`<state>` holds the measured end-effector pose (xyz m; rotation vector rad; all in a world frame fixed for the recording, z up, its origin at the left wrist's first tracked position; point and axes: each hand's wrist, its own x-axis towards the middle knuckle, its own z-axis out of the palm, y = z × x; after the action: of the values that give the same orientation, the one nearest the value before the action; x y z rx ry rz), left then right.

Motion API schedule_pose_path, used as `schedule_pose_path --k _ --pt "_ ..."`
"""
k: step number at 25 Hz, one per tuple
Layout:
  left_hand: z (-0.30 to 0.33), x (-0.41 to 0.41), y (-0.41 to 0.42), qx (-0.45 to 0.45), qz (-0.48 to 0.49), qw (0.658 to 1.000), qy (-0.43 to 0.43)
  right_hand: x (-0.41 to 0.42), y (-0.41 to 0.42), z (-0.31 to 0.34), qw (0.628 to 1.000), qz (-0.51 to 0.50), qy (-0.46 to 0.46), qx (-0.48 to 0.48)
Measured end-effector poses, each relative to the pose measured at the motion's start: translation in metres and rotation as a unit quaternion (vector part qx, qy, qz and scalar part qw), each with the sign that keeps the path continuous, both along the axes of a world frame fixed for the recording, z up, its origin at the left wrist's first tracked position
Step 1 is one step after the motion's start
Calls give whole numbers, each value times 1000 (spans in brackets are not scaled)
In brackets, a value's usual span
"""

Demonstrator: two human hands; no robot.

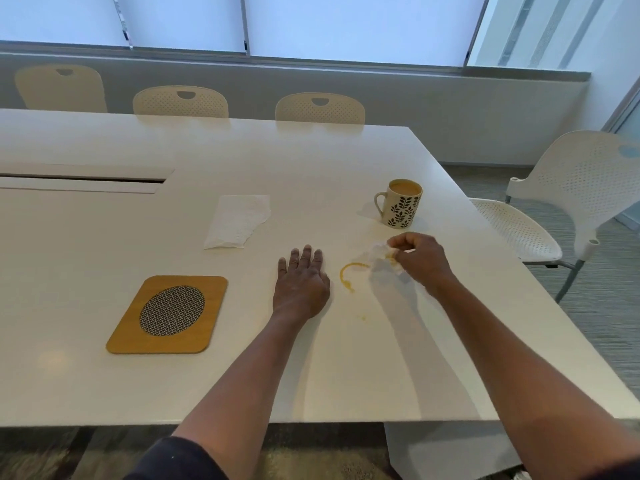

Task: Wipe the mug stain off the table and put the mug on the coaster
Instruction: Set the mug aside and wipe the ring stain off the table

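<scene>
stain [350, 271]: right part of the ring hidden under the wad of tissue [381, 254]
tissue: partly hidden inside the right hand [420, 259]; blurred
right-hand fingertips: curled under, out of sight

No text, label, brand, number or sign can be read anywhere in the view. The mug [401, 202] carries only a dark leaf pattern, no lettering. The coaster [168, 314] shows a woven oval inset and plain wood, with no marking.
</scene>
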<state>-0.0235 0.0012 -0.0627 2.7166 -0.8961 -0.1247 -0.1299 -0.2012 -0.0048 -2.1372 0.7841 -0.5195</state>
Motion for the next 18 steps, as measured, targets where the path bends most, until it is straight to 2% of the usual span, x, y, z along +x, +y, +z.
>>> schedule_pose_path --k 3,6,9,14,18 --pt "-1 1 -1 -4 1 1000 -1 30 -4 -10 985 37 125 -117" --pt "-2 3 -2 -9 4 1000 -6 50 20 -13 967 75 166 -179" --pt "-3 4 -2 -12 3 1000 -4 54 46 -16 956 124 145 -223" --pt "-3 4 -1 -17 3 1000 -2 28 66 -21 957 188 90 -204" --pt "-1 1 -2 -18 1 1000 0 -1 61 -21 955 177 100 -215"
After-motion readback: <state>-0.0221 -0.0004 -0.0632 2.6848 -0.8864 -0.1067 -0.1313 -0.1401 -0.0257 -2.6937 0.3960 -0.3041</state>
